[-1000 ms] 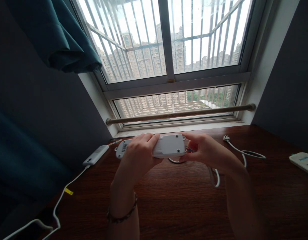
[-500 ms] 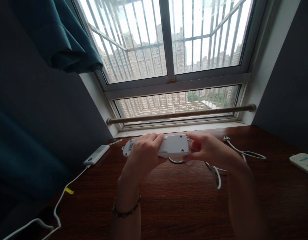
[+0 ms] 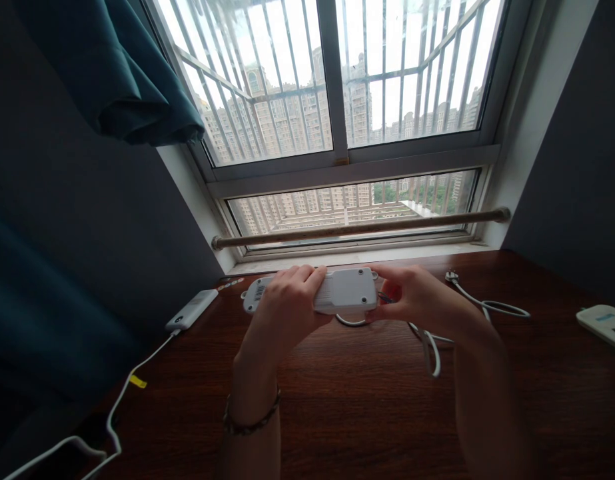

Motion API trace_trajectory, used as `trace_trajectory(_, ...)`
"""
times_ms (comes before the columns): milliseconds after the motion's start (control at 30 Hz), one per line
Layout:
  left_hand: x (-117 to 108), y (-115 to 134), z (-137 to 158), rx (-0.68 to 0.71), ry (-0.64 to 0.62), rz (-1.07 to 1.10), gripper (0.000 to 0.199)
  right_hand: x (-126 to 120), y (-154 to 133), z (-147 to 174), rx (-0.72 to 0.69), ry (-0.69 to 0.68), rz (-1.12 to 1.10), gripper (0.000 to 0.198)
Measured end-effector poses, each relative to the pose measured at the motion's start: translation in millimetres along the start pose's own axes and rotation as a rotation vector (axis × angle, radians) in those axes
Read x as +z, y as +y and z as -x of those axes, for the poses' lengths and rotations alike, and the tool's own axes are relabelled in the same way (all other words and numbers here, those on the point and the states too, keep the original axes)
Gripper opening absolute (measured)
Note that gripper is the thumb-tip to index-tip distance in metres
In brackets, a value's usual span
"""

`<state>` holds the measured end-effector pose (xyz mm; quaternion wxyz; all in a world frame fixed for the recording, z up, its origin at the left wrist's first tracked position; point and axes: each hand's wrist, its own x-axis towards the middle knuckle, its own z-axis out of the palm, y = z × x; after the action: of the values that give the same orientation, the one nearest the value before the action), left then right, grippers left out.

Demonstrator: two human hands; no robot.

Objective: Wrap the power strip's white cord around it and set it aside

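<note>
Over the far part of a dark reddish-brown wooden tabletop, a long white plastic case with rounded ends lay sideways between the two hands, one broad face turned toward the wearer. That face carried dark round screws near the corners and a barcode label toward the left end; a small tab stuck out at either end. Whether its lower edge touched the wood could not be told.

The left hand was closed firmly around the middle of the case, fingers over the top edge and thumb slanting across the face. A dark braided bracelet circled that wrist. The right hand was at the right end, its forefinger and thumb curved toward the upper and lower corners with a gap between them. A thin dark piece showed in this gap, too small to identify; whether the fingers pinched it or the case could not be told.

A looped white cable lay below the right hand. Beyond that hand, to the right, lay a plug with metal prongs, and near the right border a pale, flat, rounded block. To the left rested a white rectangular box, a thin white cord with a yellow tag running from its near end.
</note>
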<state>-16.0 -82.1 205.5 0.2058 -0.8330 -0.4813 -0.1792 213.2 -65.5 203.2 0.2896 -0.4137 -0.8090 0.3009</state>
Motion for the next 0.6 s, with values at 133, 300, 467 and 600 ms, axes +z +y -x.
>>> trace_trajectory(133, -0.7, -0.5, -1.1, 0.002, 0.006, -0.008, 0.051, 0.4, 0.8, 0.4, -0.007, 0.003, 0.004, 0.03)
trace_trajectory(300, -1.1, -1.4, -0.9, 0.013, 0.008, -0.004, 0.053, 0.8, -1.0, 1.3, -0.006, 0.01, 0.006, 0.028)
trace_trajectory(467, 0.4, -1.5, -0.6, 0.013, 0.011, -0.008, 0.052, -0.2, -1.6, 1.2, -0.004, 0.011, 0.002, 0.029)
trace_trajectory(600, 0.8, -1.1, -1.0, 0.02, 0.016, -0.017, 0.053, -1.1, -1.4, 1.5, -0.002, 0.002, -0.001, 0.029)
